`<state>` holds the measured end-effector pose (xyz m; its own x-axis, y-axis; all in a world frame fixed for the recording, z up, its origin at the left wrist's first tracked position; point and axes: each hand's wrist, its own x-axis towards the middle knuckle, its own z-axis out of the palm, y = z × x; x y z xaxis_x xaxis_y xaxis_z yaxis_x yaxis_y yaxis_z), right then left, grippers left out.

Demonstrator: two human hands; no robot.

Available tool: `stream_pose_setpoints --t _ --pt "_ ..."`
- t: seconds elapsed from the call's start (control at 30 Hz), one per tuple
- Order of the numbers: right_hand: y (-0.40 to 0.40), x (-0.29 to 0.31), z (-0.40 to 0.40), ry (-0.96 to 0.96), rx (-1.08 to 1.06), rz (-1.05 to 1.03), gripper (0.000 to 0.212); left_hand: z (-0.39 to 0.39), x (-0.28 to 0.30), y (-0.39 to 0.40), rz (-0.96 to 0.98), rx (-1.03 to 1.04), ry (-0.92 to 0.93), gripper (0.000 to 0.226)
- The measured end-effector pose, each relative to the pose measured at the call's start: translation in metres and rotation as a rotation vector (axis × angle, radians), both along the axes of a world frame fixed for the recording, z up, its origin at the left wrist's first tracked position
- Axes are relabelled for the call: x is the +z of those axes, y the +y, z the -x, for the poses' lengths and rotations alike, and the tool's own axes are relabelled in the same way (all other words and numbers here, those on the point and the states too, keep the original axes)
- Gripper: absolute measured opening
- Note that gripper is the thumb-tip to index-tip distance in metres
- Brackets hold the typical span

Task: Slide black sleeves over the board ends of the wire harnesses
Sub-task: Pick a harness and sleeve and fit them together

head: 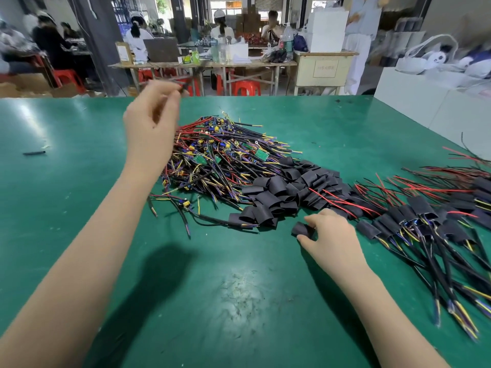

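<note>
While right hand point(329, 235) pinches a sleeve point(301, 229), left hand point(151, 120) pinches something blurred.

On a green table point(79, 208), the right hand point(329, 235) pinches 1 black sleeve point(301, 229) beside a heap of loose sleeves point(287, 192). The left hand point(151, 123) is raised over a pile of bare wire harnesses point(212, 155), fingertips pinching something dark and blurred. Sleeved harnesses point(425, 221) lie at right.
</note>
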<state>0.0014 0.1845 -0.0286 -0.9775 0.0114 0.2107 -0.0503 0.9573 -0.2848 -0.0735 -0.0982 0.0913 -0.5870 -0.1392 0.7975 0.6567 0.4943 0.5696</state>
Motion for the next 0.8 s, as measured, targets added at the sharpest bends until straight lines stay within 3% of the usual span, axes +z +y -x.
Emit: stream_pose_setpoints --t 0.1,0.2,0.37,0.57,0.8 --pt "0.002 0.001 0.0 0.003 0.034 0.015 0.02 -0.033 -0.022 0.002 0.217 -0.234 -0.197 0.012" --pt "0.004 0.002 0.0 0.047 0.056 0.089 0.015 -0.049 -0.058 0.007 0.444 -0.336 -0.404 0.01" --pt "0.004 0.007 -0.001 0.169 0.17 0.249 0.017 -0.057 -0.102 0.014 0.327 -0.398 -0.623 0.014" --pt "0.005 0.007 0.0 0.279 0.264 0.222 0.021 -0.056 -0.109 0.013 0.2 -0.424 -0.64 0.022" --pt "0.003 0.007 -0.001 0.312 0.316 0.295 0.024 -0.055 -0.114 0.013 0.222 -0.46 -0.648 0.019"
